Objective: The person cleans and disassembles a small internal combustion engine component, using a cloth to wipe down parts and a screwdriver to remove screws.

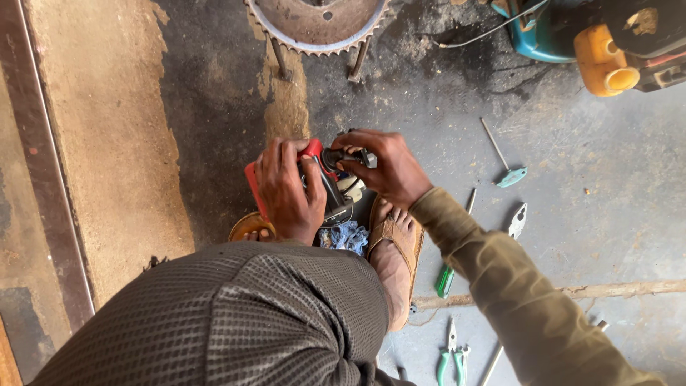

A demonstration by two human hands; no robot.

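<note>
My left hand (287, 189) grips a red and black engine-like part (319, 159) held over the floor in front of my knee. My right hand (386, 166) closes on a small black fitting (354, 157) at the top of that part. Under the part lies a blue rag (345, 236), and my sandalled foot (394, 246) stands just right of it. My bent knee in dark checked cloth fills the lower middle and hides the bottom of the part.
A large toothed metal wheel (318, 25) stands at the top. A yellow and teal machine (600, 43) sits top right. On the concrete floor lie a T-handle tool (506, 163), a green screwdriver (449, 275), pliers (517, 220), green-handled pliers (450, 354) and a wooden stick (614, 289).
</note>
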